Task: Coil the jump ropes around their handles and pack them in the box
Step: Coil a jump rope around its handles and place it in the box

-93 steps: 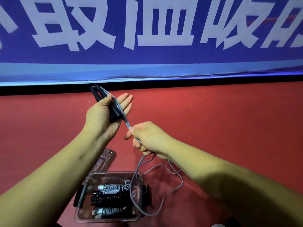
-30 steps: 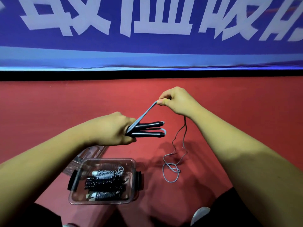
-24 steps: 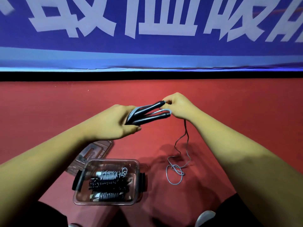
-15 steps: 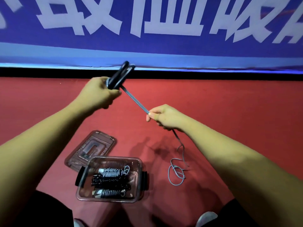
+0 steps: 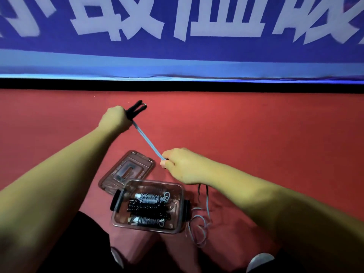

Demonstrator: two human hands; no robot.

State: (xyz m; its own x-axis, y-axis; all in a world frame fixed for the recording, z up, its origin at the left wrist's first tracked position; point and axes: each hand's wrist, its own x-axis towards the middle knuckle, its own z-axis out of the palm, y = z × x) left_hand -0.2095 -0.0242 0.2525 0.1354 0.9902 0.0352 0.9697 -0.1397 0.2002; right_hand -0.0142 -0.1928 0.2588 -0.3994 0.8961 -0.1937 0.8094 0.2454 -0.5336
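Left hand (image 5: 115, 120) was raised out in front and clamped in a fist round both black handles (image 5: 137, 108), held together side by side, free ends poking up and right past the knuckles. Blue-grey rope (image 5: 148, 143) ran from the handles as a doubled strand, taut and straight, down and right to the right hand (image 5: 181, 166). Right hand was closed on the rope, pinching it at the thumb and forefinger with the other fingers curled under. Below that hand the rest of the rope hung slack and ended in loose loops on the red floor (image 5: 266, 134), just right of the box. Clear plastic box (image 5: 153, 182) sat open on the floor under and between the forearms, with a black latch on each short side. Three coiled jump ropes (image 5: 146, 208) lay inside it, stacked side by side with the cord wound round their handles. Clear lid (image 5: 128, 170) lay flat on the floor behind and left of the box, near edge tucked against the box's far corner; couldn't tell if they touched. Blue banner (image 5: 177, 56) with big white characters ran along the back. Two shoes (image 5: 258, 261) showed at the bottom edge.
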